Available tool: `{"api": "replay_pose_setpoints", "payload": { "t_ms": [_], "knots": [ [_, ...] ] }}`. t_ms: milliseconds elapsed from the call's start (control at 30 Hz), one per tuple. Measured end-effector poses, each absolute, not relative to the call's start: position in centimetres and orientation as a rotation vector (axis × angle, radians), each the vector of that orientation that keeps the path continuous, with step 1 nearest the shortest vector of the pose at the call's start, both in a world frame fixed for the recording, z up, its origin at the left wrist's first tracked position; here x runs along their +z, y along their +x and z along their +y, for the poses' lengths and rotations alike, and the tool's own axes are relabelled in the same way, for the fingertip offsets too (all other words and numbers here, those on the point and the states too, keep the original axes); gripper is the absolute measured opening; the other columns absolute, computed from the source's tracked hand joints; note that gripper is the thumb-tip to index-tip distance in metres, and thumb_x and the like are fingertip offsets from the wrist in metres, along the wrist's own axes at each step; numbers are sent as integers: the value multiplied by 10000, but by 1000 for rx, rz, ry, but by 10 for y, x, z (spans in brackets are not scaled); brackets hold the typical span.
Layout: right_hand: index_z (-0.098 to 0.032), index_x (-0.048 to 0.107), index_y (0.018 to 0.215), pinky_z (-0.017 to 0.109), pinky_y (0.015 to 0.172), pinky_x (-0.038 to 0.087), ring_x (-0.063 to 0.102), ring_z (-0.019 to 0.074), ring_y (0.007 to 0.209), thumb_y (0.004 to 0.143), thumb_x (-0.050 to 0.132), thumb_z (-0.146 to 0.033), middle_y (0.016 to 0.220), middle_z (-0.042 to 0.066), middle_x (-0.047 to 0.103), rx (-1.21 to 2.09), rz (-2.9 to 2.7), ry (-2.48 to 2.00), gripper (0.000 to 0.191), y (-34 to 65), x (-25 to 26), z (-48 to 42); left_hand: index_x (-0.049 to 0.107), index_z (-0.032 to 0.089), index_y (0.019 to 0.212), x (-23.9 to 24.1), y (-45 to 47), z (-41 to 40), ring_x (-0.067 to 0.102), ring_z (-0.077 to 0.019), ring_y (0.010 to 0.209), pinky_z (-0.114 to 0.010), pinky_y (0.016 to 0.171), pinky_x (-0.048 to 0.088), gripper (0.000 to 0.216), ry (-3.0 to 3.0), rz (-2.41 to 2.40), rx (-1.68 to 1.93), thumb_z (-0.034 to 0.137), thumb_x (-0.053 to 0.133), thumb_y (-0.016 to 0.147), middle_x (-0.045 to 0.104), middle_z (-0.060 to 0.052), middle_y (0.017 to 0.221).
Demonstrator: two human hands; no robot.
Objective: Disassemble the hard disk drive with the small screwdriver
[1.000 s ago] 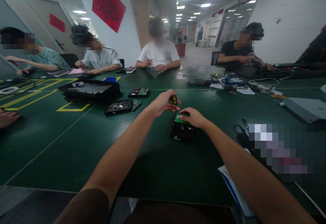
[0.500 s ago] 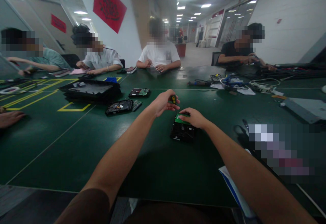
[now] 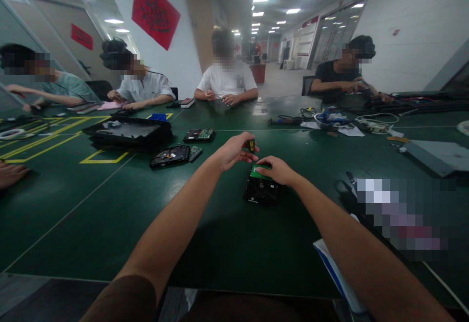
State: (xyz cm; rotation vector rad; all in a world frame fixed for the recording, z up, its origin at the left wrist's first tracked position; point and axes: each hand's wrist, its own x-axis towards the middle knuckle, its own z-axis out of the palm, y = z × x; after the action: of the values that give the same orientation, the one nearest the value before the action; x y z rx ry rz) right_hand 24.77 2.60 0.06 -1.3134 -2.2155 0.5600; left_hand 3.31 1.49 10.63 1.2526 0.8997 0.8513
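A black hard drive (image 3: 261,191) with a green circuit board (image 3: 259,173) at its far end lies on the table in front of me. My right hand (image 3: 275,169) grips its far right side, with the thumb over the board. Just beyond and to the left, my left hand (image 3: 240,150) is closed on a screwdriver (image 3: 251,145) with a black and yellow handle, held above the drive's far edge. The screwdriver's shaft and tip cannot be made out.
Left of my hands lie another hard drive (image 3: 170,156), a small circuit board (image 3: 195,153) and a third drive (image 3: 199,135). Behind them stands a black tray (image 3: 128,136). Cables (image 3: 331,118) and a grey metal case (image 3: 436,156) are on the right. Several people sit around the table.
My view has shifted slightly. The screwdriver handle has turned a little in my left hand, while my right hand keeps its place on the hard drive.
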Motion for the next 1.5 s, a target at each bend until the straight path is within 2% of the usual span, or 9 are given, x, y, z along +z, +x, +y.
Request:
{"api": "replay_pose_setpoints", "payload": {
  "t_ms": [167,400,533,667,867,1100,1333,1500],
  "knots": [
    [-219,758,1188,396,931,539,685,259,1092,919,726,-473,1222,101,739,596,-2194,-1331,372,248,2,25,663,128,981,108,32,14,705,-168,650,-256,544,496,284,1269,933,868,382,554,917,691,-105,958],
    [-206,764,1172,386,967,529,687,257,1104,921,730,-446,1211,104,745,601,-2181,-1312,349,246,2,24,607,154,978,108,33,12,736,-208,679,-286,562,530,249,1236,918,870,384,546,906,732,-126,1001],
    [-203,769,1166,383,943,534,690,259,1085,918,735,-449,1204,104,747,582,-2188,-1322,351,246,2,25,646,139,933,105,31,16,711,-178,671,-269,572,512,266,1262,951,911,385,550,904,725,-125,987],
    [-219,773,1159,377,947,533,685,250,1086,922,728,-462,1204,93,745,585,-2198,-1315,342,247,1,27,698,124,976,105,30,18,676,-150,633,-255,554,482,324,1314,1007,937,396,535,908,713,-115,956],
    [-207,763,1171,381,937,533,680,251,1079,909,740,-472,1207,99,740,593,-2183,-1335,373,247,-2,28,621,149,997,107,33,15,708,-188,653,-277,560,505,271,1225,934,893,390,542,903,750,-142,1000],
    [-219,767,1167,384,939,530,679,247,1074,922,731,-463,1198,95,740,602,-2193,-1311,348,248,-1,29,695,123,914,105,30,19,563,-108,542,-232,487,413,289,1275,1008,959,379,565,886,671,-78,818],
    [-201,765,1170,386,936,531,681,261,1083,917,735,-463,1213,110,738,604,-2186,-1325,366,247,0,28,647,148,971,107,31,14,648,-149,593,-259,499,450,243,1212,908,874,346,552,870,733,-116,962],
    [-206,770,1157,374,940,526,685,255,1075,918,740,-440,1187,104,749,586,-2190,-1314,336,247,-1,28,687,139,895,106,31,17,604,-127,570,-244,488,416,266,1262,976,942,360,539,876,728,-112,900]
  ]
}}
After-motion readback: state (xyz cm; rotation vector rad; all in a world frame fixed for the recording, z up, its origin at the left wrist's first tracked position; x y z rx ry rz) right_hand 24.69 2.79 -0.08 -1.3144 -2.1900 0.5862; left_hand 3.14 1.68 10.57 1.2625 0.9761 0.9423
